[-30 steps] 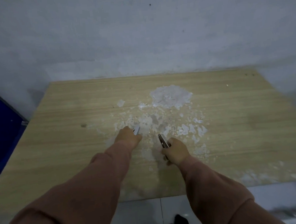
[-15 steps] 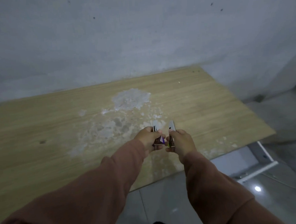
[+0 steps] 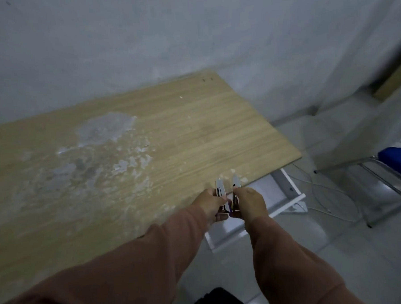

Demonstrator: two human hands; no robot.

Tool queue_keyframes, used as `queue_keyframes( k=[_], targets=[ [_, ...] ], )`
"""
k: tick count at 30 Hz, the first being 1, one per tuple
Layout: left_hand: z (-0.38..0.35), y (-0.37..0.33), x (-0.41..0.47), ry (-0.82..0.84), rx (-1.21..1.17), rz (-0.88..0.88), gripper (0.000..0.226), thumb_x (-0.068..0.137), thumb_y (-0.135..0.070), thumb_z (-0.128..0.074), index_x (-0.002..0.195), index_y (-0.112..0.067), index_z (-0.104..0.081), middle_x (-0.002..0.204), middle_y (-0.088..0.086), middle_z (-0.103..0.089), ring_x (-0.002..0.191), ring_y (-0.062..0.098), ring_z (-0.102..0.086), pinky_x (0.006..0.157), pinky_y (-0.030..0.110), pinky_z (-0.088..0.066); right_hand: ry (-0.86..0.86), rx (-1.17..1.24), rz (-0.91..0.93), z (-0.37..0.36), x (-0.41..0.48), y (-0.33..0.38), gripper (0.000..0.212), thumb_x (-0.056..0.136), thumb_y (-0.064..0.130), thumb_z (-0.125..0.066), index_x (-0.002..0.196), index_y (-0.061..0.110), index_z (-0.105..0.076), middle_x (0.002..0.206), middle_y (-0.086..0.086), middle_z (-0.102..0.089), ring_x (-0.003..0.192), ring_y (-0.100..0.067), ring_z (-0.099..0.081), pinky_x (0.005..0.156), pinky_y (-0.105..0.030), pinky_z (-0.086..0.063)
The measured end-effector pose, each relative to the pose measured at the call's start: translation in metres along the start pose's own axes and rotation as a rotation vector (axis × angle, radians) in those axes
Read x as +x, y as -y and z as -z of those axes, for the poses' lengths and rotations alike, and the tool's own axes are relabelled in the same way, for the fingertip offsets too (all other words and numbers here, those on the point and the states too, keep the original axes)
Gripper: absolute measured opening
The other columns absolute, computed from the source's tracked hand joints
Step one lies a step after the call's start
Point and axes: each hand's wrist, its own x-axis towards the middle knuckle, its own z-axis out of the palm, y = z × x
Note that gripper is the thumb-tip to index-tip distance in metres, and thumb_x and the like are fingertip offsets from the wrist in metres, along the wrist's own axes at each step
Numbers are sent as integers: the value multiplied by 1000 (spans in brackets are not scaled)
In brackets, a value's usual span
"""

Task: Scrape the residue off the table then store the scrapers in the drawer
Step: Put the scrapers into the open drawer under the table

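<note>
My left hand (image 3: pixel 211 204) grips a metal scraper (image 3: pixel 220 188) with its blade pointing away from me. Right beside it, my right hand (image 3: pixel 249 203) holds a second scraper (image 3: pixel 235 185) the same way. Both hands hover close together over the front right edge of the wooden table (image 3: pixel 205 128). White residue (image 3: pixel 103 130) is smeared and flaked across the table's middle and left. A white drawer (image 3: pixel 287 189) stands pulled open under the table's right corner, just beneath and to the right of my hands.
A grey wall runs behind the table. A metal-legged chair with a blue seat (image 3: pixel 397 155) stands on the tiled floor at the right, with thin cables (image 3: pixel 322 192) lying between it and the drawer. A dark object (image 3: pixel 216 302) sits at the bottom edge.
Both hands left the residue patch, came together and moved right to the table's front right edge with the scrapers. My view swung right, bringing the open drawer and chair into sight.
</note>
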Motion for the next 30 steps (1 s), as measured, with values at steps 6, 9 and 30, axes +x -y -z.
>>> queue_keyframes(
  k=[6, 9, 30],
  targets=[
    [-48, 33, 19, -24, 11, 75, 26, 97, -5, -44, 121, -9, -55, 85, 5, -59, 71, 17, -57, 60, 28, -48, -2, -171, -29, 43, 25, -29, 18, 83, 10, -53, 81, -4, -64, 72, -12, -60, 67, -30, -63, 60, -41, -60],
    [-54, 43, 28, -76, -8, 129, 17, 98, -3, -42, 109, -10, -53, 84, 8, -60, 70, 19, -59, 60, 29, -50, -13, -410, 1, 48, 35, -35, 20, 82, 16, -53, 66, 5, -60, 73, -15, -64, 76, -33, -62, 75, -42, -54],
    [-43, 63, 88, -332, 608, 256, 33, 94, -10, -46, 121, -4, -65, 82, 10, -62, 84, 26, -59, 63, 29, -43, -53, -1298, 394, 41, 89, -57, 41, 85, 3, -46, 123, 16, -51, 125, -7, -58, 115, -26, -57, 109, -40, -29]
  ],
)
